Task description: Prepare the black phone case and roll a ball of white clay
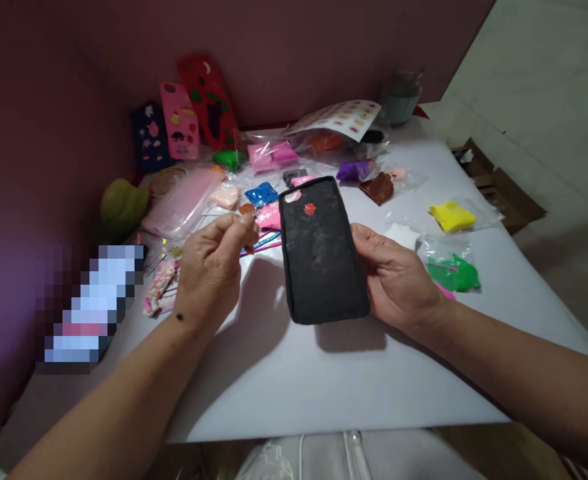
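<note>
My right hand (pixel 399 277) grips a black phone case (pixel 324 260) by its right edge and holds it tilted above the table. The case's back looks coated in a dull, uneven black layer. Near its top sits a small red piece (pixel 309 209), and pink shows through the camera opening. Left of the case, my left hand (pixel 214 263) is closed in a pinch, apart from the case. Whatever its fingertips hold, if anything, is too small to make out. A brown bit (pixel 247 209) shows right by those fingertips; whether it is held or lies behind cannot be told.
Bagged clay lies across the white table (pixel 364 393): blue (pixel 261 193), brown (pixel 378 189), yellow (pixel 453 217) and green (pixel 454 272). Decorated cases (pixel 180 123) lean on the back wall. A blurred-out phone (pixel 94 303) lies left, a jar (pixel 401 100) stands behind, and a cardboard box (pixel 504 193) sits right.
</note>
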{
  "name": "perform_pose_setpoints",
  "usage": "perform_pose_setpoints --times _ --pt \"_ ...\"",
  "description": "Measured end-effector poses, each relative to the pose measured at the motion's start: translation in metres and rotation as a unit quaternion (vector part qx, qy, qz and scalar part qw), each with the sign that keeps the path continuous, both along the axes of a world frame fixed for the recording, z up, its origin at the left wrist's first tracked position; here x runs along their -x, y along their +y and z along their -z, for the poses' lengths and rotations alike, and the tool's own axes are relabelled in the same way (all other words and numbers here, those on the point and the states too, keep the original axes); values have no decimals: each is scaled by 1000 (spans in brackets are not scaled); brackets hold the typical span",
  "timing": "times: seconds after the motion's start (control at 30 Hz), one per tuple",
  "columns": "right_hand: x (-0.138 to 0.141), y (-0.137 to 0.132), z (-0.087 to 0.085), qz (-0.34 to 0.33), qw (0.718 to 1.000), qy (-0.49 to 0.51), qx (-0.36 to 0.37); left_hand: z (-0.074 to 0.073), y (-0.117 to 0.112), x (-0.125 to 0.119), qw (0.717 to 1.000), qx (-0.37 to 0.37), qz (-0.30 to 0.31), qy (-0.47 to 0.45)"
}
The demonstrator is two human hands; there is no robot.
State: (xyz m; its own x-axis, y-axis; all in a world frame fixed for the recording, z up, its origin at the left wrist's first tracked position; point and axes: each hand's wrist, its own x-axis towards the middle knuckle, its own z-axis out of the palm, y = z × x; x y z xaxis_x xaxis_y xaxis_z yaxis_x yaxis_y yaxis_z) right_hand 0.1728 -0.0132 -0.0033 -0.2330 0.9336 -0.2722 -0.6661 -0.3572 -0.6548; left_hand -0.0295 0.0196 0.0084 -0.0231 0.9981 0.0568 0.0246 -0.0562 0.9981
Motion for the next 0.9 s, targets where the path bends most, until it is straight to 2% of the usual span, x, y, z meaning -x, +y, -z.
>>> perform_pose_setpoints --times 0.07,0.17,0.27,0.33,0.43,0.63,0.9 --pt "-1 1 0 -1 1000 14 2 -1 -2 -6 1000 2 2 -29" --pt "-1 2 2 5 999 38 0 -4 -4 -11 987 99 65 -105" --pt "-1 4 6 5 999 44 -8 -4 -4 -10 951 205 163 -166" --pt "-1 5 9 3 999 44 -13 -2 -3 -9 926 241 213 -196" --pt "-3 6 11 -1 999 42 -15 0 -3 -9 911 253 240 -221" --pt "-4 7 13 1 1000 20 -12 0 -3 -11 910 253 245 -221" --pt "-1 8 11 35 998 -11 49 1 -1 -10 906 238 261 -232"
